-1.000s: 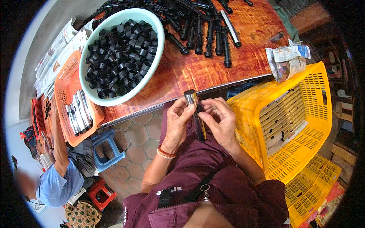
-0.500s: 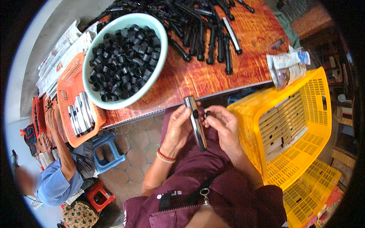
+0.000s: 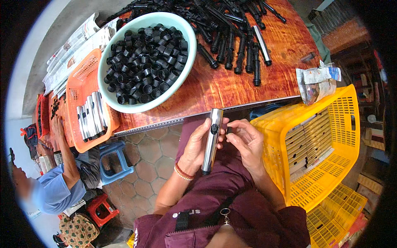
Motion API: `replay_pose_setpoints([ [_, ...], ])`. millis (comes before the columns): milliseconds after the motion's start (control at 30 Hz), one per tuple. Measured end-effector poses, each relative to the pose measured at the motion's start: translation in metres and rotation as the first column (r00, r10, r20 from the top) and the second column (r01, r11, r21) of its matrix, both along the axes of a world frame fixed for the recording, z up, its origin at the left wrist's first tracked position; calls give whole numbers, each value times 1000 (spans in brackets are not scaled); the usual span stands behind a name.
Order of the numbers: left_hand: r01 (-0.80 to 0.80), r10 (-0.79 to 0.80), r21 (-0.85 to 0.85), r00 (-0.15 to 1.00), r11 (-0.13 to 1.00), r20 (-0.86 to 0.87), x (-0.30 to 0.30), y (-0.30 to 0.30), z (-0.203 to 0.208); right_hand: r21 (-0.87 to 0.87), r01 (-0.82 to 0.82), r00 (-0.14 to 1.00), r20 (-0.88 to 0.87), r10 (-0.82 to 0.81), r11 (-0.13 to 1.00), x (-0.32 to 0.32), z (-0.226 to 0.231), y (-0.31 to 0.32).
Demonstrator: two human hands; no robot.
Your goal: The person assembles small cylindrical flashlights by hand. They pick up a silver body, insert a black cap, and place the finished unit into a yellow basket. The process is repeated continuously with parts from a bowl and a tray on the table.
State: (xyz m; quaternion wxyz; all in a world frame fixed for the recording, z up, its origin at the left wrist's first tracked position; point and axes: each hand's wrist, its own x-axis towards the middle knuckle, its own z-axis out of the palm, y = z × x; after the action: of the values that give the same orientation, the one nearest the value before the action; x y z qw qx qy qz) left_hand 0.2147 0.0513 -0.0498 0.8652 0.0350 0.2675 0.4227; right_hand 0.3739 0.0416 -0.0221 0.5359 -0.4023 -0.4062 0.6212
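Observation:
My left hand [image 3: 193, 146] is closed around a shiny chrome tube [image 3: 210, 151], held nearly upright over my lap. A round black button [image 3: 214, 129] sits on the tube's side near its upper end, and its lower end is black. Just right of the tube, my right hand [image 3: 249, 145] pinches a small black cap [image 3: 229, 130] between thumb and fingers. The cap is apart from the tube. Beyond my hands, a pale green basin [image 3: 191, 51] on the table is heaped with similar black caps [image 3: 144, 62].
On the wooden table [image 3: 285, 78] lie a pile of black plastic rods [image 3: 229, 47] and newspapers [image 3: 80, 51]. An orange basket [image 3: 87, 70] holds chrome tubes [image 3: 92, 115]. At my right, a yellow crate [image 3: 271, 136] contains stacked tubes. A co-worker [image 3: 62, 186] sits at left beside a blue stool [image 3: 113, 165].
The tube has swung in my left hand, its lower end now leaning left rather than right. My right hand still pinches the cap. The whole view has shifted slightly.

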Motion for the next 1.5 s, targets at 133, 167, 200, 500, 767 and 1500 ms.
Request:
replay_pose_setpoints([
  [133, 5, -5, -16, 1000, 1000, -8, 0, -1, 5, 27, -5, 1000, 10, 5, 1000, -2, -1, -2],
  [167, 8, -8, -17, 1000, 1000, -11, 0, -2, 6, 32, -6, 1000, 11, 6, 999, -2, -3, -2],
  [200, 8, -8, -10, 1000, 1000, -11, 0, -3, 5, 38, -5, 1000, 13, 4, 999, -2, -5, -3],
  [500, 11, -11, 13, 999, 1000, -39, 0, -5, 7, -14, -40, 993, -108, 39, 999, -5, -2, -4],
  [767, 15, -15, 12, 1000, 1000, -21, 1, -3, 6, -102, -49, 991, -130, 36, 994, 1, -5, -2],
  [1500, -20, 21, 13, 998, 1000, -58, -2, -4, 2, -327, -189, 917, -395, 47, 926, 8, -18, 3],
])
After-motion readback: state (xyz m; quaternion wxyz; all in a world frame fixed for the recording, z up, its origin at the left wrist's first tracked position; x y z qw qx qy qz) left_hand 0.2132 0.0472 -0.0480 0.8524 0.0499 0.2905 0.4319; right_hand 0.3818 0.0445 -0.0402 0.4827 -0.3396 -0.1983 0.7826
